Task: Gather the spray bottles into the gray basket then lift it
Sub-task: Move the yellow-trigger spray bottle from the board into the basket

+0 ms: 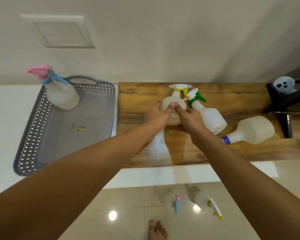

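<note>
Head-mounted, steeply downward, probably near

I see the basket (100, 116) left of the board (232, 149), one bottle (62, 96) standing in its far corner. Three bottles (210, 116) lie on the board.

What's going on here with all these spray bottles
A person is gathering spray bottles into the gray basket. Both hands, left and right, are wrapped around the yellow-trigger bottle on the wooden board. The pink-trigger bottle already stands in the basket. The green-trigger bottle and a blue-capped bottle lie on the board, and two more sit on the floor.
</note>
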